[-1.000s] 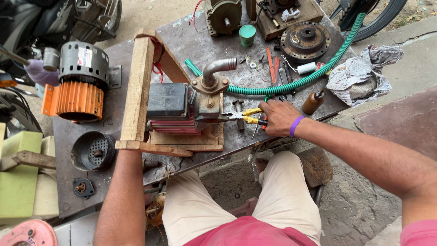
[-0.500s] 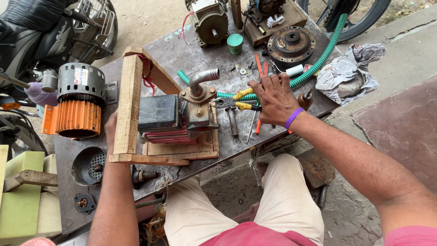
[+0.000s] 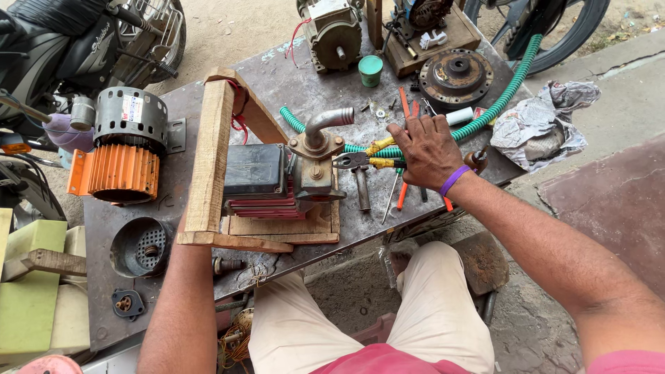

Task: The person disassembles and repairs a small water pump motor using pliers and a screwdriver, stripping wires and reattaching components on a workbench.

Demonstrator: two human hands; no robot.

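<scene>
My right hand (image 3: pixel 426 149) has slid back a little, fingers spread flat over the yellow-handled pliers (image 3: pixel 364 161) and screwdrivers (image 3: pixel 402 194) beside the green hose (image 3: pixel 499 100), while my left hand stays hidden behind the wooden frame (image 3: pixel 208 159), its grip unreadable.

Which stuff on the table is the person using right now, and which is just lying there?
In use:
- right hand over the yellow-handled pliers and screwdrivers
- wooden frame, left arm behind it
- small pump with bent pipe

Lying about:
- orange-finned motor
- green cap
- round metal disc
- crumpled newspaper
</scene>
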